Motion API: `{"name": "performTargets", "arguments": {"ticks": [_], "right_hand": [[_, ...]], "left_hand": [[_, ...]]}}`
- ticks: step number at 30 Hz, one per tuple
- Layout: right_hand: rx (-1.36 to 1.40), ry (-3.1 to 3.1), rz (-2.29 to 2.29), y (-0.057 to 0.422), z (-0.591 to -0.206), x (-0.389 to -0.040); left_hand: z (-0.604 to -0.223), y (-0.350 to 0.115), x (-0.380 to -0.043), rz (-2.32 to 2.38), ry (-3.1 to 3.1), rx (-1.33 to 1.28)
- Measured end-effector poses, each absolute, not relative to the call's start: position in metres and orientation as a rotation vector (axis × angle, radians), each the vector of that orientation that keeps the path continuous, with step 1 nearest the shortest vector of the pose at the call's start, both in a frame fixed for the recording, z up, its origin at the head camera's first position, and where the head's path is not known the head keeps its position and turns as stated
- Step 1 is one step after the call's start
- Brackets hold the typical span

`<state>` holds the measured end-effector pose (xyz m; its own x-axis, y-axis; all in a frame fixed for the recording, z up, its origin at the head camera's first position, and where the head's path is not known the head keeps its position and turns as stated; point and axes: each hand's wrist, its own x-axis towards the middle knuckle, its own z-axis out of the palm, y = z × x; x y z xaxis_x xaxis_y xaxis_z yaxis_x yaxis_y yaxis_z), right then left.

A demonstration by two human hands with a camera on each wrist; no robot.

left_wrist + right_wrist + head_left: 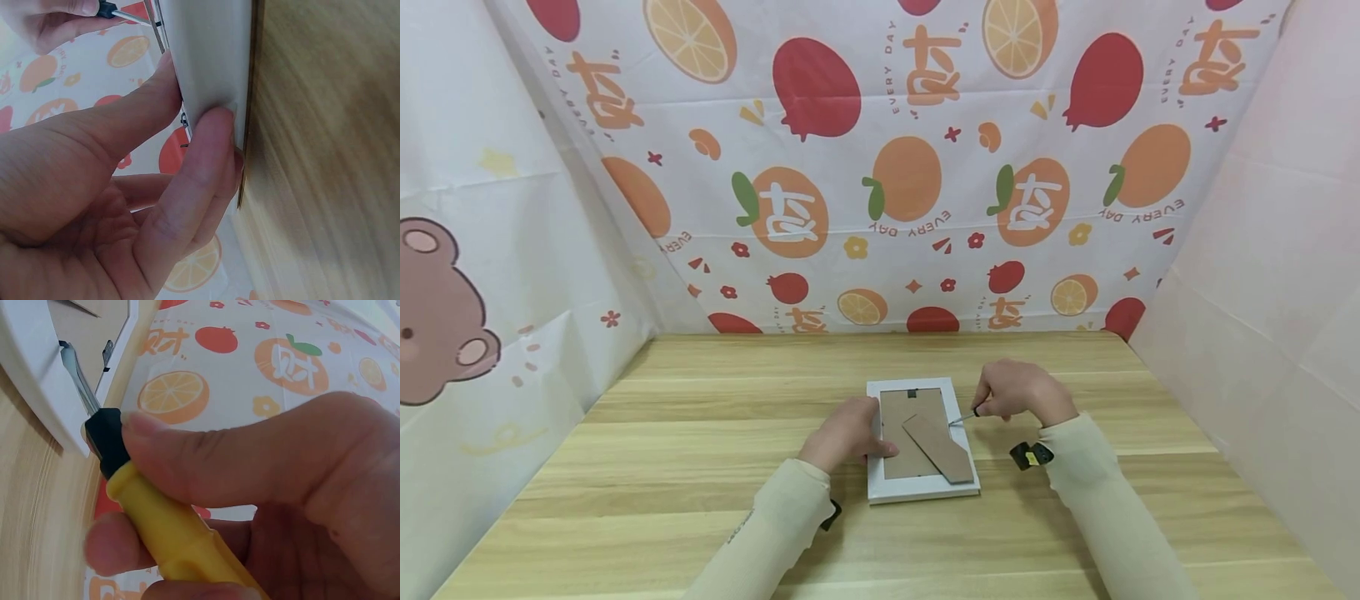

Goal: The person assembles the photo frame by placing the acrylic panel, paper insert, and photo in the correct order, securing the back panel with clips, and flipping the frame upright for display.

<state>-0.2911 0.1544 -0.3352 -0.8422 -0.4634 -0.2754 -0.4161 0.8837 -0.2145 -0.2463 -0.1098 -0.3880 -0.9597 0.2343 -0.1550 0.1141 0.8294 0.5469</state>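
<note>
A white picture frame (917, 489) lies face down on the wooden table, its brown backing board (897, 408) and slanted easel leg (942, 450) facing up. At its left side my left hand (846, 432) grips the border, thumb over the back and fingers along the outer side. My right hand (1021, 390) holds a screwdriver (165, 515) with a yellow and black handle, pinched between thumb and fingers. Its metal shaft (80, 378) reaches over the right border, the tip right at a small dark tab (64, 344) along the board's edge.
A black hanger (913, 393) sits at the top of the backing board. The wood-grain table (722, 417) stretches around the frame. Behind stands a fruit-printed cloth (955, 167), with pale cloths at both sides. Dark straps (1032, 455) hang at the wrists.
</note>
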Motion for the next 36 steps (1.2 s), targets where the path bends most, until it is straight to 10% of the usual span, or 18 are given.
{"name": "performTargets", "arguments": {"ticks": [36], "right_hand": [[-0.643,2.989,0.34,0.105,-0.33,-0.262]], "left_hand": [[-0.39,-0.11,-0.247,0.845,2.788,0.258]]}}
